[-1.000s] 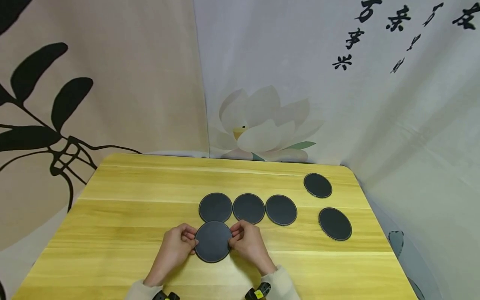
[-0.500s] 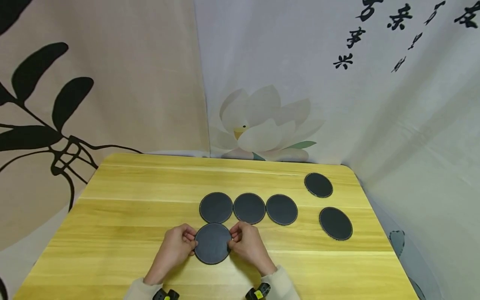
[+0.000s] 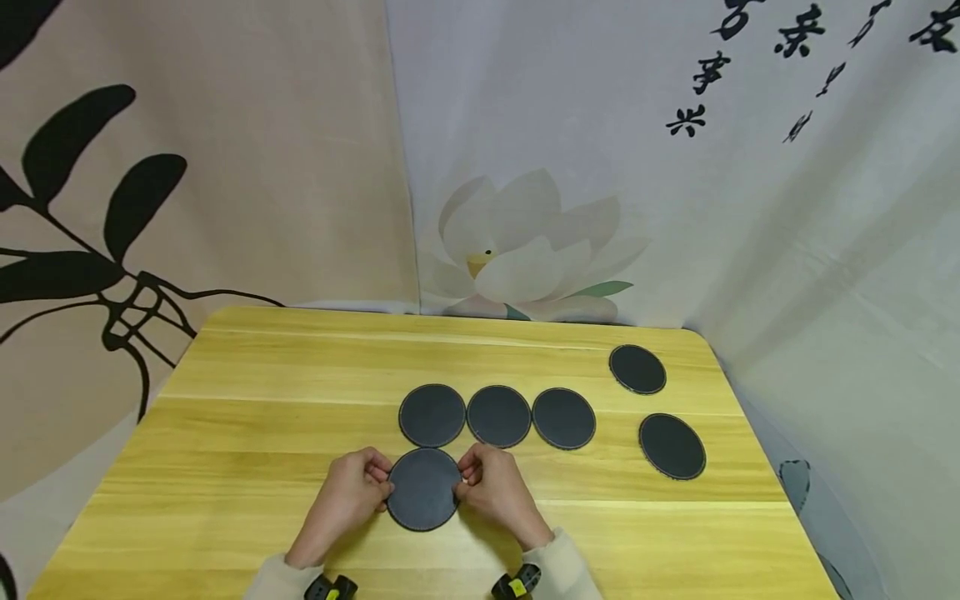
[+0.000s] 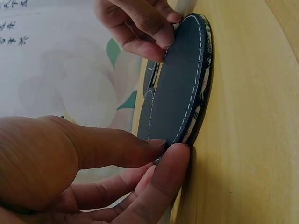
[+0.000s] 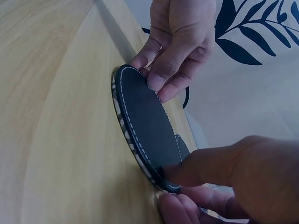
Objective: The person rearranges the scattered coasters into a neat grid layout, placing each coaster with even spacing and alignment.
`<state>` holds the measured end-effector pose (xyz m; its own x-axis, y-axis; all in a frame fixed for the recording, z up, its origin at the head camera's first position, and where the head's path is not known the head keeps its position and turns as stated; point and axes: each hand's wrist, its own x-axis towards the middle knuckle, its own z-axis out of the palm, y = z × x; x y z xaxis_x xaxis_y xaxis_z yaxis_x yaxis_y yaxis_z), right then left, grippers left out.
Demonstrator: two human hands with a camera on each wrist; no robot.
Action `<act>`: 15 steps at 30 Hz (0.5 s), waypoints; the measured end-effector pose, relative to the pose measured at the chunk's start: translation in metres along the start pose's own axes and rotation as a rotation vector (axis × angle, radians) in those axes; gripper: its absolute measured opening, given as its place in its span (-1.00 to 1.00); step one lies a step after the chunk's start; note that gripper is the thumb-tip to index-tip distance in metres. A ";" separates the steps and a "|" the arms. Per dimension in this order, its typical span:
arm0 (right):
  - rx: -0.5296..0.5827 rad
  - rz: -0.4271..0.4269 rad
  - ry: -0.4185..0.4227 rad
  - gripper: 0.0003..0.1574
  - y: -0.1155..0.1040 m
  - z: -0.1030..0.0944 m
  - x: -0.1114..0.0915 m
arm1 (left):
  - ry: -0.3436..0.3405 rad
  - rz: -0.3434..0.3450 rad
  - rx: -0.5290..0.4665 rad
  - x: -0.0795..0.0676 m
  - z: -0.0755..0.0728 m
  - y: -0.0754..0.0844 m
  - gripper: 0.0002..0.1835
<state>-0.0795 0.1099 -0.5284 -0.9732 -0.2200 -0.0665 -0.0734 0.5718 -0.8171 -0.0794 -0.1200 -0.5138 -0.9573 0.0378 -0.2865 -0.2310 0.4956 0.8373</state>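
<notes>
A round black coaster [image 3: 423,490] with pale stitching round its rim lies just in front of a row of three like it. My left hand [image 3: 352,487] pinches its left edge between thumb and fingers. On the opposite edge, my right hand [image 3: 497,489] pinches it the same way. In the left wrist view the side of the coaster [image 4: 180,84] shows a light patterned layer under the black top. The right wrist view has the coaster [image 5: 145,116] close over the wood, thumb on top and fingers at the rim.
The row behind has a left coaster [image 3: 432,415], a middle coaster [image 3: 498,415] and a right coaster [image 3: 563,418], side by side. Farther right lie a back coaster [image 3: 637,369] and a front coaster [image 3: 672,447]. A printed curtain [image 3: 300,167] hangs behind the wooden table [image 3: 262,400].
Both hands have drawn the coaster slightly toward the person, so it no longer overlaps the left coaster of the row and now sits at its near edge. The other coasters stay put.
</notes>
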 end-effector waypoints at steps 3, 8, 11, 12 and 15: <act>-0.012 -0.001 0.004 -0.77 -0.001 0.000 0.000 | -0.001 0.002 0.003 0.000 0.000 0.000 -0.81; -0.023 0.006 0.005 -0.76 -0.002 0.000 0.001 | -0.003 0.006 0.027 0.001 -0.001 0.001 -0.81; -0.036 0.012 0.003 -0.75 -0.001 0.000 0.001 | 0.003 0.029 0.084 0.002 -0.001 0.002 -0.81; -0.043 0.014 0.001 -0.75 -0.001 0.000 0.001 | 0.007 0.039 0.110 0.002 -0.001 0.003 -0.81; -0.064 0.016 -0.006 -0.74 -0.001 -0.001 0.002 | 0.019 0.061 0.182 0.003 -0.002 0.003 -0.81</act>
<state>-0.0813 0.1091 -0.5270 -0.9731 -0.2149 -0.0832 -0.0715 0.6247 -0.7776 -0.0829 -0.1201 -0.5112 -0.9722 0.0566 -0.2272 -0.1389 0.6418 0.7542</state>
